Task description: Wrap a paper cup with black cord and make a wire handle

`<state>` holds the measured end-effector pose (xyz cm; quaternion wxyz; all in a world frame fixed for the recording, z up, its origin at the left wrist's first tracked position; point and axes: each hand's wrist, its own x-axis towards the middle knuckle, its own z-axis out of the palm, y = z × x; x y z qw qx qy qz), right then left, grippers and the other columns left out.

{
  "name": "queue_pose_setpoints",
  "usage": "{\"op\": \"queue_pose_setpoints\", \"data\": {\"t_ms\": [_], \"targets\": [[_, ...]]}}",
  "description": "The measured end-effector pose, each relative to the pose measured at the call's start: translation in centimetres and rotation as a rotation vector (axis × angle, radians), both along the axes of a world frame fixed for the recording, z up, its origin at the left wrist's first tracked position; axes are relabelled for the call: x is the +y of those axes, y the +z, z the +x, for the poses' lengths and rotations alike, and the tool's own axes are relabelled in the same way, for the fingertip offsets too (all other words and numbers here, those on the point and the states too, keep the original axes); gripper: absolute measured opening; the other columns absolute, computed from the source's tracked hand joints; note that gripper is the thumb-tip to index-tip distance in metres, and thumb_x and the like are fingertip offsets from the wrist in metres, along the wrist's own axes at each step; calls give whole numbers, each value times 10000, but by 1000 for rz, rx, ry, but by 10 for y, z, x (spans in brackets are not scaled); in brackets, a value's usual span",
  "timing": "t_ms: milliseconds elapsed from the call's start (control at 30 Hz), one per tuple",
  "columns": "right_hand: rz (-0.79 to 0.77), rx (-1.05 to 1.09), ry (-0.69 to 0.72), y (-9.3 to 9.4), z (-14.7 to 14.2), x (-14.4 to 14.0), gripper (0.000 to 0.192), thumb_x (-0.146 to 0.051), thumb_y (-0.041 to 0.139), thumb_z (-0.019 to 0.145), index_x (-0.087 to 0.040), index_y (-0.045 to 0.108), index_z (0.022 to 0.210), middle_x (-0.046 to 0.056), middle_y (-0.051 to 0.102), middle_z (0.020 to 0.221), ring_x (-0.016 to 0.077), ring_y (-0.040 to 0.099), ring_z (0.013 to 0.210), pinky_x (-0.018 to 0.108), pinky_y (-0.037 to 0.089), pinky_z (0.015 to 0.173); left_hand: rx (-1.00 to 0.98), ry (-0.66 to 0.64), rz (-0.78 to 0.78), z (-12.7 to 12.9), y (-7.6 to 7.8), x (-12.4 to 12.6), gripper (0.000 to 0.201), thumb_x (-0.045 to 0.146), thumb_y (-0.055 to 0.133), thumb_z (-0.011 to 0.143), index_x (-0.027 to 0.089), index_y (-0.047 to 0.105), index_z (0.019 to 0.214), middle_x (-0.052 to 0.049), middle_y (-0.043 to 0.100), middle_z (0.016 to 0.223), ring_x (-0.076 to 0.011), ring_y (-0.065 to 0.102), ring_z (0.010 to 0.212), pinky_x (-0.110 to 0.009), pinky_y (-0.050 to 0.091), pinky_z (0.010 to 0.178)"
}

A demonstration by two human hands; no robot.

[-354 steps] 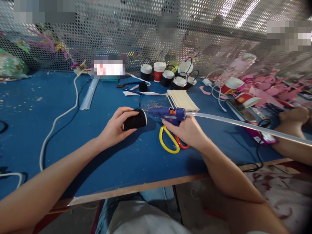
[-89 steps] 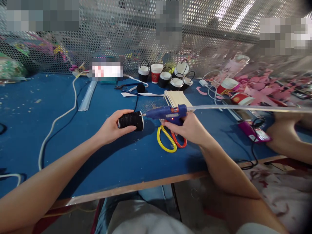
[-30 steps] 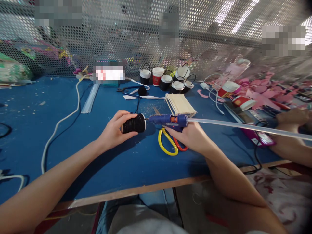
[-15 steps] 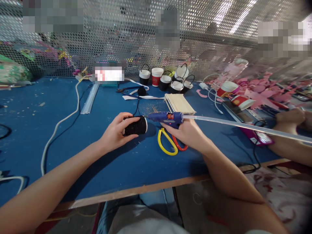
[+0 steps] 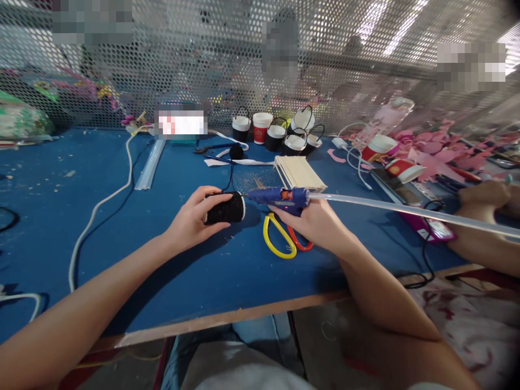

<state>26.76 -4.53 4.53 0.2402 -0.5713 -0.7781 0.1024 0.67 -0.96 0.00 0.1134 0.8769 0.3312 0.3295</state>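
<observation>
The black-wrapped cup [image 5: 225, 208] lay on its side on the blue table [image 5: 122, 227], left hand [image 5: 190, 221] curled around it, with the glue gun [image 5: 280, 197] nozzle right at its white rim, right hand [image 5: 314, 222] clenched on the grip. Honestly the fingertips looked close to the hot tip, so a burn seemed likely, or a glue string. That long glue stick [image 5: 406, 211] reached toward a co-worker's hand [image 5: 483, 195] and could bump it. Scissors [image 5: 284, 238] lay just below.

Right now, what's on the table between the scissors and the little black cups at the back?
A stack of wooden sticks lies between the scissors and black cups, in the head view.
</observation>
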Motion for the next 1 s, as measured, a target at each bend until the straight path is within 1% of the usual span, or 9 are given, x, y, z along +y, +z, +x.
{"op": "queue_pose_setpoints", "data": {"t_ms": [67,200,267,333,433,533,667,833,1000], "targets": [[9,8,3,0,-1,1,234,-315,546,797,-142,646,918,80,661,809,212,605,749,335,463,689,8,-7,-5,0,0,0,473,304,612,776,250,460,1220,-102,454,1194,-236,465,1127,-415,435,934],[-5,11,3,0,-2,3,213,-305,548,797,-144,652,889,85,663,805,219,611,762,338,471,688,27,-39,33,0,0,-1,457,292,607,779,242,468,1211,-110,444,1206,-238,457,1133,-417,422,952],[2,17,7,-1,-2,2,217,-300,550,795,-148,651,913,85,665,824,222,613,790,335,473,696,26,-44,42,0,0,-1,451,284,606,781,226,475,1208,-114,444,1206,-234,454,1134,-407,415,961],[10,29,9,-1,-1,2,226,-289,558,790,-146,650,939,89,668,861,227,613,826,338,474,719,16,-40,31,0,0,0,453,281,610,779,214,479,1207,-115,447,1202,-229,455,1132,-393,414,961],[-1,53,10,-1,-1,0,233,-283,559,789,-143,649,951,89,672,890,229,616,841,349,472,748,-12,-21,3,0,0,0,465,298,619,773,226,477,1210,-102,458,1191,-224,458,1129,-389,418,955],[-18,69,13,0,-1,-3,239,-293,553,795,-145,645,958,84,672,888,222,619,818,346,472,739,-42,3,-19,-1,-1,2,485,317,634,760,238,476,1211,-90,473,1176,-213,471,1114,-387,418,953],[-38,70,-6,2,-1,-5,215,-320,564,789,-151,646,892,71,668,808,208,617,755,318,468,688,-77,26,-45,-1,-2,3,492,333,650,744,240,485,1198,-79,492,1154,-201,490,1087,-377,417,952],[-30,51,-1,2,-1,-7,212,-344,558,787,-161,636,861,61,663,784,198,607,747,300,457,668,-118,46,-88,0,-3,5,508,330,676,719,236,498,1185,-72,515,1132,-192,509,1065,-377,417,953],[-62,12,-9,4,-1,-10,226,-366,534,798,-158,623,784,54,645,714,178,584,649,294,442,611,-145,106,-161,1,-3,5,535,367,695,692,231,513,1176,-73,536,1126,-201,521,1054,-381,424,932]]}}
